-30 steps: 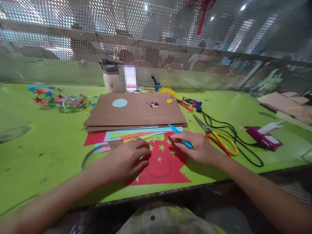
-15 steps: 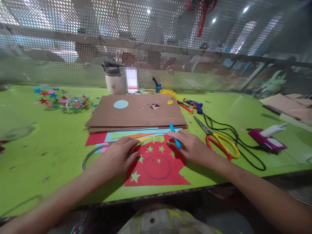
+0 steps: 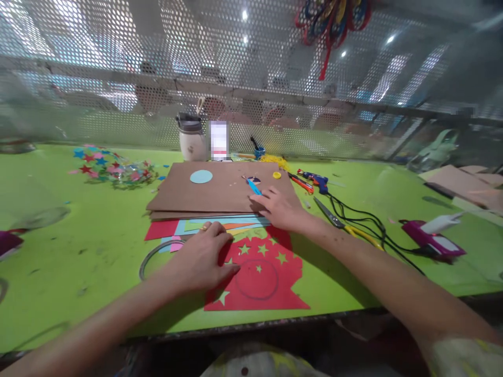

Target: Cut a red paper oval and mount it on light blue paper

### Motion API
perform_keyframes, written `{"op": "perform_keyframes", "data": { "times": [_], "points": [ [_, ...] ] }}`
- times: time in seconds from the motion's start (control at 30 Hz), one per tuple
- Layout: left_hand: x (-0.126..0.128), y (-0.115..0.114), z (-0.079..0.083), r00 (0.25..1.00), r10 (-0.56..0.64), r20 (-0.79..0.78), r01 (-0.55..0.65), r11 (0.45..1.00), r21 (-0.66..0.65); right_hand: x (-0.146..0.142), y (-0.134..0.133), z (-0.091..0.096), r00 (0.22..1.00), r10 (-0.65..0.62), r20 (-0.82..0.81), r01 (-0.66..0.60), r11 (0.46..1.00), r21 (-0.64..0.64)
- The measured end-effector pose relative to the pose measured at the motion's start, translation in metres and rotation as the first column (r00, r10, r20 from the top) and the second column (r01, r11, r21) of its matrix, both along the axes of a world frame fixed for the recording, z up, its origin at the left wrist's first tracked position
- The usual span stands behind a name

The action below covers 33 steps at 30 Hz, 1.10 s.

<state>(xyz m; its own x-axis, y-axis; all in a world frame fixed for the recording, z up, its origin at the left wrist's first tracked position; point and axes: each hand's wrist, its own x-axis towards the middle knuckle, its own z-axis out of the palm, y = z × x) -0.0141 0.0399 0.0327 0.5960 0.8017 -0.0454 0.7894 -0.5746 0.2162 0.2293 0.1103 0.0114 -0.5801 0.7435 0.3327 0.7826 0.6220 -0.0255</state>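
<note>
Red paper (image 3: 271, 293) lies near the table's front edge, with several star-shaped holes and a drawn circle. My left hand (image 3: 204, 256) rests on its left side, fingers stretched out, holding nothing. A grey ring (image 3: 145, 264) lies partly beneath the left wrist. Over the front right of the brown cardboard stack (image 3: 220, 191), my right hand (image 3: 279, 208) grips a slim blue pen (image 3: 254, 186). The pen's far end is beside a small dark cutout (image 3: 255, 180) on the cardboard. Coloured paper sheets (image 3: 163, 229) stick out from under the stack.
Scissors (image 3: 332, 215), partly behind my right forearm, lie near a glue gun (image 3: 316, 179) with a black cord and a red cutter (image 3: 302, 183). A white bottle (image 3: 192, 144) and a phone (image 3: 219, 140) stand at the back. Star cutouts (image 3: 113, 168) lie at left.
My right hand has moved forward and left with the pen, from the red paper to over the cardboard. My left hand stays on the red paper. The camera view has tilted up slightly.
</note>
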Motion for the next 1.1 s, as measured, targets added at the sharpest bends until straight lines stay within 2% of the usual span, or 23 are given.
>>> {"op": "perform_keyframes", "data": {
  "times": [0.07,0.17,0.27,0.37,0.53,0.67,0.8,0.87,0.93,1.03,1.1],
  "points": [
    [-0.001,-0.002,-0.002,0.999,0.009,0.042,-0.009,1.000,0.004,-0.006,0.000,-0.001,0.999,0.041,0.008,-0.041,0.999,0.008],
    [-0.002,-0.005,-0.005,0.997,0.009,0.080,-0.010,1.000,0.010,-0.011,-0.014,-0.002,0.988,0.151,0.022,-0.151,0.989,0.003],
    [0.001,-0.010,-0.008,0.998,-0.003,0.058,-0.001,0.998,0.059,-0.014,-0.029,-0.002,0.958,0.282,0.046,-0.281,0.959,-0.027],
    [0.006,-0.017,-0.010,0.999,-0.039,0.036,0.035,0.993,0.111,-0.023,-0.030,-0.002,0.941,0.335,0.040,-0.333,0.942,-0.043],
    [0.014,-0.027,-0.016,0.990,-0.139,0.019,0.133,0.970,0.202,-0.067,-0.007,0.008,0.920,0.392,0.023,-0.388,0.916,-0.096],
    [0.013,-0.031,-0.026,0.959,-0.282,0.020,0.265,0.924,0.277,-0.111,0.006,0.017,0.872,0.488,0.032,-0.470,0.855,-0.218],
    [0.008,-0.035,-0.034,0.931,-0.366,0.009,0.348,0.891,0.291,-0.134,0.005,0.023,0.841,0.541,0.001,-0.512,0.797,-0.320],
    [0.007,-0.035,-0.034,0.927,-0.375,0.004,0.358,0.887,0.293,-0.133,0.002,0.029,0.849,0.528,-0.029,-0.505,0.794,-0.339],
    [0.007,-0.033,-0.033,0.921,-0.389,0.015,0.367,0.881,0.298,-0.121,-0.001,0.035,0.883,0.465,-0.068,-0.460,0.822,-0.335],
    [0.007,-0.032,-0.031,0.909,-0.414,0.054,0.378,0.871,0.313,-0.085,-0.011,0.041,0.949,0.293,-0.120,-0.316,0.896,-0.313],
    [0.006,-0.032,-0.030,0.922,-0.373,0.101,0.330,0.896,0.297,-0.055,-0.024,0.039,0.975,0.182,-0.126,-0.214,0.921,-0.326]
  ]
}}
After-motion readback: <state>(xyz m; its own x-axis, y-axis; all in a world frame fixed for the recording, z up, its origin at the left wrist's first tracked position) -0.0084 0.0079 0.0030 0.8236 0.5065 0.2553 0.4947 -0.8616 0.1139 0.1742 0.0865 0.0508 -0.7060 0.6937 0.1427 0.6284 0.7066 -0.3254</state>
